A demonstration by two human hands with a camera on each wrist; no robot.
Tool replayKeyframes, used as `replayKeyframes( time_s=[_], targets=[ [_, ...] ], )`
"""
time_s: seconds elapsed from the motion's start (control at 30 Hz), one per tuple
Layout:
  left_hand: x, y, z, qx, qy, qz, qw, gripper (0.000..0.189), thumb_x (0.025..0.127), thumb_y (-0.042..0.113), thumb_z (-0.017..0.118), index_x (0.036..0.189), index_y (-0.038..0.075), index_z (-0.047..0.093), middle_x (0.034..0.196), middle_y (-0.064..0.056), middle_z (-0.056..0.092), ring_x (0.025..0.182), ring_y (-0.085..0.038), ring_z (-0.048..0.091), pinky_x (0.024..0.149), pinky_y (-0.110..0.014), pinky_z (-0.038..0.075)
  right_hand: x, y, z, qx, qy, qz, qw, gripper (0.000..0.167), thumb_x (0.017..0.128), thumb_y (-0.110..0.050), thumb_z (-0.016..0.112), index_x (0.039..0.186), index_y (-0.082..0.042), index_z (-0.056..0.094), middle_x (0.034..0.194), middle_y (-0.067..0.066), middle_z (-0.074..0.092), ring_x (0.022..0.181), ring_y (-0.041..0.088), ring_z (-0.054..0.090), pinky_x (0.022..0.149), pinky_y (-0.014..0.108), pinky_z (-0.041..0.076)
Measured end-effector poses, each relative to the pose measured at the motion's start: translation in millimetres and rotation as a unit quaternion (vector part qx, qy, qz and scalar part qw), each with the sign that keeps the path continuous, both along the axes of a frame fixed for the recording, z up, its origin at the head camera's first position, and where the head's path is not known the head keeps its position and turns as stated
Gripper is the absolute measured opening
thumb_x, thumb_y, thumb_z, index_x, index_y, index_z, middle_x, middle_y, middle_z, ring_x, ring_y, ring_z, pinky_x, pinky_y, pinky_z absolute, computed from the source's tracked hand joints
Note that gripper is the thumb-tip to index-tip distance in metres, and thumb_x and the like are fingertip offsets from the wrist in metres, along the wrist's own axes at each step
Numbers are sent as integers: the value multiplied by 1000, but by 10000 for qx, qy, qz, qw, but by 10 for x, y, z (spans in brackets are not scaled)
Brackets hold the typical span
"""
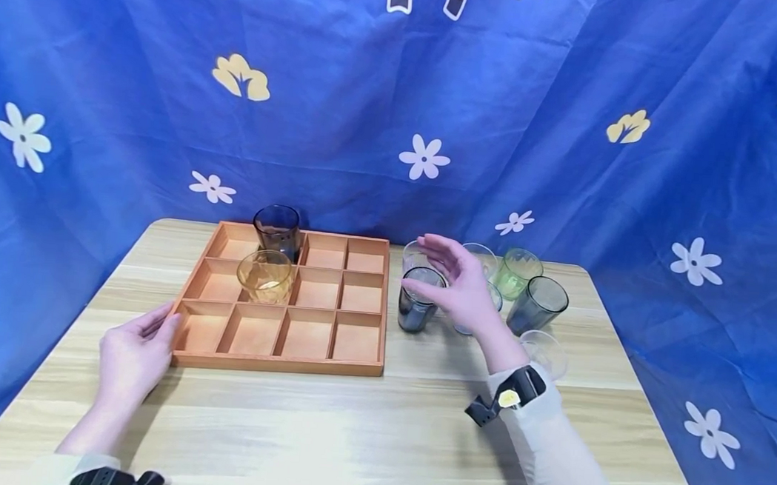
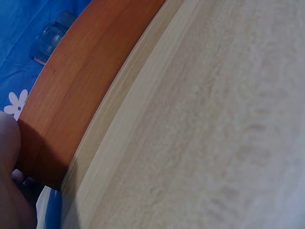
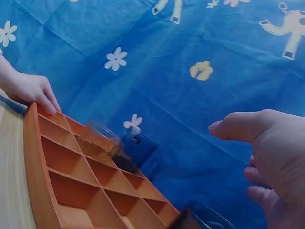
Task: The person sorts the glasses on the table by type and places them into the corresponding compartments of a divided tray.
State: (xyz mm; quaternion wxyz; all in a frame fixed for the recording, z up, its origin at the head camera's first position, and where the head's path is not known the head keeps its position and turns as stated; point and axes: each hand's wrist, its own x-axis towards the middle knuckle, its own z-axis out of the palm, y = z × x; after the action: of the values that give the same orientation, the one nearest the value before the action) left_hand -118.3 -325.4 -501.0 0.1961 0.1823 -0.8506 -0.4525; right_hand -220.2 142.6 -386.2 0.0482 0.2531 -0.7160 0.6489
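A wooden compartment tray (image 1: 344, 367) lies on the table, and my left hand (image 1: 133, 357) grips its front left corner. In the tray stand a dark glass (image 1: 277, 224) in the back row and an amber glass (image 1: 265, 276) in the middle row. To the right of the tray, my right hand (image 1: 459, 288) hovers with thumb and fingers spread apart, holding nothing. Its thumb overlaps the rim of a dark glass (image 1: 416, 311) in the head view. The right wrist view shows the same spread hand (image 3: 281, 152) and the tray (image 3: 35, 167) beyond it.
Around the right hand stand a green glass (image 1: 519, 273), a grey glass (image 1: 537, 307) and several clear ones, partly hidden by the hand. One clear glass (image 1: 545, 356) is beside the right wrist. A blue patterned curtain (image 1: 342, 121) hangs behind the wooden table (image 1: 250, 427).
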Motion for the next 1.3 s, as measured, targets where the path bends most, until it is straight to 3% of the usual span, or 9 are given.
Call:
replayKeyframes(
  time_s=[0.17, 0.37, 0.77, 0.93, 1.17, 1.3],
  targets=[
    [-6, -2, -1, -39, 42, 34, 10000, 36, 104, 20, 69, 133, -2, 71, 126, -23, 67, 89, 20, 58, 73, -2, 49, 48, 222, 19, 138, 37, -193, 9997, 75, 77, 15, 87, 144, 11, 53, 142, 26, 61, 135, 40, 56, 118, 45, 43],
    [-2, -5, 0, -39, 7, 59, 10000, 36, 104, 20, 69, 133, -1, 72, 126, -22, 67, 89, 20, 58, 73, -2, 49, 105, 463, 0, 273, 10, -393, 9989, 74, 77, 14, 88, 143, 9, 55, 140, 21, 64, 134, 40, 57, 116, 37, 45],
    [3, -3, -1, -24, 103, -52, 9999, 36, 104, 18, 69, 133, -2, 71, 125, -24, 67, 87, 21, 57, 73, -3, 50, 220, 904, -138, 503, 105, -616, 9968, 71, 78, 14, 87, 142, 8, 57, 139, 20, 65, 133, 36, 59, 115, 35, 45],
    [10, -8, -14, -38, 82, -57, 9999, 37, 104, 20, 68, 134, -2, 70, 125, -24, 67, 89, 19, 59, 73, -3, 49, 304, 1071, -200, 497, -2, -735, 9961, 71, 77, 17, 86, 142, 9, 57, 138, 20, 66, 132, 37, 59, 114, 36, 46],
    [-4, 18, -5, -59, 121, -14, 9999, 36, 104, 19, 68, 133, -3, 71, 125, -24, 68, 89, 20, 57, 74, -2, 48, 420, 1325, -285, 505, 101, -903, 9946, 73, 75, 22, 84, 141, 12, 56, 137, 20, 66, 129, 28, 62, 111, 32, 49],
    [9, 19, 14, -13, 6, 50, 10000, 38, 105, 22, 68, 134, -2, 71, 125, -23, 68, 90, 20, 57, 74, -1, 48, 468, 1456, -341, 227, 44, -950, 9952, 74, 75, 26, 81, 142, 14, 54, 136, 17, 67, 127, 24, 63, 111, 31, 49]
  ],
)
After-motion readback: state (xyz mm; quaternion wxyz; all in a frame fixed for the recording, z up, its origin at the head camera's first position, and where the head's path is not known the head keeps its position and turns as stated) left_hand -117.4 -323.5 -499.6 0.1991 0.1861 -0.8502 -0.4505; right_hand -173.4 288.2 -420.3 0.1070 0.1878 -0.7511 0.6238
